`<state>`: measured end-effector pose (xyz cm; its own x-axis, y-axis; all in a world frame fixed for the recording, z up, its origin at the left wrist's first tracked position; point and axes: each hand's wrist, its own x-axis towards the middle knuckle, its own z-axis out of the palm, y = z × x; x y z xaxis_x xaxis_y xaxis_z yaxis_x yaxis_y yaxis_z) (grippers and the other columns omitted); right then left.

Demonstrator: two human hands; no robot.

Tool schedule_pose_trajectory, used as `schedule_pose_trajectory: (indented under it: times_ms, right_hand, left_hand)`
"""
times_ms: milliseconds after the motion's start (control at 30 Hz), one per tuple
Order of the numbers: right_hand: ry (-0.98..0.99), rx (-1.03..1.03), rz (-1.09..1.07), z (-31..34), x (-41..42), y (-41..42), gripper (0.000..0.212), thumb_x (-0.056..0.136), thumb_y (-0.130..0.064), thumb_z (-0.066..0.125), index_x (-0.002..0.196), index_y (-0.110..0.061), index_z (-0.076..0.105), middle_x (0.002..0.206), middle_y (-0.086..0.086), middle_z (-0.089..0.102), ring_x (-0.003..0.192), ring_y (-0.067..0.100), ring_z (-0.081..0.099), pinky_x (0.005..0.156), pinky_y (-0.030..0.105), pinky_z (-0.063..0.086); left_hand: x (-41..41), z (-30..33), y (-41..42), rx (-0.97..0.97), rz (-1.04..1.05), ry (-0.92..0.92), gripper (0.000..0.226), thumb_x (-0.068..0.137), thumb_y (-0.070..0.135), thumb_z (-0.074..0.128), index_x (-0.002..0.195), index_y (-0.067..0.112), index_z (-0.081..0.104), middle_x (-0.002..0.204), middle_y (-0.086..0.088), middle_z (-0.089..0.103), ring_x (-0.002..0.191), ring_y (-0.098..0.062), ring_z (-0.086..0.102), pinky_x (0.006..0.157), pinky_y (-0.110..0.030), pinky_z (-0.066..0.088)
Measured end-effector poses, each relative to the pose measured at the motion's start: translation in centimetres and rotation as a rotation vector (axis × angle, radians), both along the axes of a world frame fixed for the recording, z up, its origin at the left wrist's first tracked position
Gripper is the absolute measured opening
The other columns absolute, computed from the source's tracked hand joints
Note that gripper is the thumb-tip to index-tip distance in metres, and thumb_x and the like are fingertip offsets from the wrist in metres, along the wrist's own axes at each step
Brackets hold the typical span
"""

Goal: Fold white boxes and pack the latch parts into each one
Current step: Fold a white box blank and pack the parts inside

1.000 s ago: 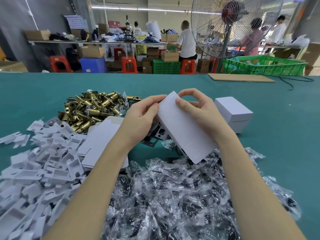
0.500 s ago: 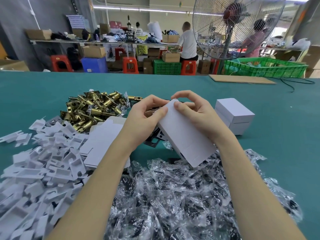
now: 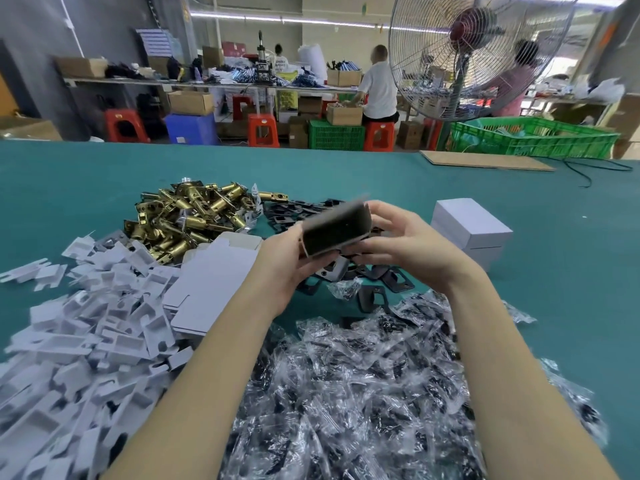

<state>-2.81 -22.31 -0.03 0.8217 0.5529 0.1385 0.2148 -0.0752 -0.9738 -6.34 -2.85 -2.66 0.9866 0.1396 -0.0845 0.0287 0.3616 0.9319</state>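
Box (image 3: 337, 233): white carton opened into a sleeve, dark open end turned toward the camera, held above the teal table (image 3: 554, 306) just left of the closed white box (image 3: 471, 226).
Left hand (image 3: 280, 263): gripping the sleeve's left edge, thumb up against the near corner, fingers curled underneath.
Right hand (image 3: 412, 242): fingers curled round the sleeve's right end, fingertips on the top and side.
Closed white box: resting on the table, lid shut, right of both hands and not touched.
Brass latches (image 3: 188, 220): loose heap, well left of the closed white box, beyond the left hand.
Black plates (image 3: 377, 282): scattered flat under and behind the held sleeve, between the brass heap and the closed white box.
Flat cartons (image 3: 207, 282): unfolded white stack, left of the left forearm, nearer the camera than the brass heap.
White inserts (image 3: 86, 327): big pile of moulded pieces, furthest left of the closed white box.
Bagged parts (image 3: 346, 393): mound of clear packets with dark contents, nearer than the closed white box, between and under both forearms.
Fan (image 3: 474, 53): standing beyond the table's far edge, behind the closed white box.
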Motion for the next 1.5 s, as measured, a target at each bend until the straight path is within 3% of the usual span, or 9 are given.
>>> schedule_pose_trajectory:
  times_ms: [100,233,367,533,800,967,1267,1367,1500]
  right_hand:
    - [-0.099,-0.109,-0.093,-0.6,0.0,0.2,0.037,0.091,-0.015,0.077,0.126,-0.018,0.066,0.109,-0.004,0.077,0.098,0.015,0.075,0.079,0.030,0.063]
    - [-0.082,-0.095,-0.257,-0.9,0.4,0.5,0.028,0.090,-0.036,0.077,0.116,-0.025,0.071,0.095,0.000,0.079,0.076,0.024,0.078,0.066,0.028,0.061]
    - [-0.041,-0.086,-0.282,-1.1,0.7,-0.1,0.012,0.098,-0.033,0.068,0.110,-0.035,0.070,0.095,0.003,0.078,0.070,0.024,0.077,0.060,0.025,0.060]
    - [0.020,-0.224,-0.146,-0.8,0.4,-0.3,0.027,0.102,-0.032,0.061,0.127,-0.023,0.067,0.108,0.005,0.075,0.071,0.021,0.076,0.063,0.024,0.060]
    - [0.081,-0.563,-0.131,-1.0,0.5,-0.2,0.037,0.102,-0.027,0.061,0.139,-0.021,0.057,0.119,0.003,0.069,0.074,0.018,0.078,0.066,0.029,0.062]
    - [-0.117,-0.666,-0.371,0.9,0.7,-0.4,0.047,0.099,-0.038,0.064,0.141,-0.023,0.050,0.111,-0.002,0.068,0.066,0.010,0.075,0.059,0.026,0.059]
    - [-0.405,-0.561,-0.406,3.8,-1.1,5.1,0.012,0.096,-0.036,0.064,0.104,-0.030,0.071,0.089,-0.007,0.076,0.081,0.011,0.072,0.075,0.028,0.056]
    - [-0.489,-0.611,-0.327,3.5,-0.3,9.6,0.008,0.095,-0.031,0.066,0.096,-0.029,0.073,0.083,-0.013,0.071,0.085,0.009,0.067,0.070,0.020,0.050]
    - [-0.570,-0.718,-0.241,2.9,2.3,16.4,0.015,0.093,-0.025,0.061,0.095,-0.030,0.075,0.090,-0.008,0.071,0.094,0.019,0.065,0.084,0.036,0.057]
  left_hand:
    - [-0.1,0.0,-0.1,-0.059,-0.030,0.036,0.029,0.103,0.006,0.045,0.096,0.007,0.073,0.084,-0.011,0.078,0.079,-0.022,0.076,0.068,-0.029,0.063]
    - [-0.2,0.1,-0.4,0.205,-0.063,0.087,0.025,0.105,0.022,0.045,0.107,0.018,0.070,0.086,-0.006,0.078,0.081,-0.021,0.074,0.069,-0.032,0.064]
    - [-0.2,0.1,-0.6,0.233,-0.042,-0.014,0.023,0.102,0.028,0.055,0.122,0.021,0.064,0.119,-0.007,0.071,0.109,-0.024,0.070,0.090,-0.043,0.061]
    - [-0.4,-1.1,-2.1,0.233,-0.050,-0.157,0.025,0.098,0.029,0.067,0.121,0.033,0.061,0.119,-0.001,0.071,0.108,-0.021,0.070,0.085,-0.041,0.063]
    - [-0.2,-4.2,-2.5,0.097,-0.040,0.009,0.031,0.093,0.021,0.073,0.121,0.023,0.061,0.119,-0.005,0.071,0.102,-0.022,0.072,0.080,-0.041,0.063]
    - [0.1,-4.5,-2.4,0.047,-0.041,0.027,0.031,0.092,0.020,0.075,0.120,0.021,0.061,0.117,-0.004,0.070,0.100,-0.020,0.071,0.073,-0.037,0.064]
    - [-0.2,-4.1,-2.4,-0.015,-0.077,0.063,0.029,0.096,0.022,0.071,0.123,0.017,0.062,0.117,-0.005,0.071,0.098,-0.019,0.071,0.067,-0.031,0.062]
    - [0.0,-4.6,-2.3,0.016,-0.100,0.059,0.026,0.096,0.023,0.070,0.120,0.019,0.063,0.115,-0.004,0.071,0.099,-0.020,0.069,0.073,-0.034,0.063]
    - [0.0,-4.4,-2.6,0.104,-0.089,0.084,0.023,0.098,0.029,0.062,0.120,0.022,0.064,0.121,-0.005,0.070,0.110,-0.026,0.065,0.093,-0.044,0.057]
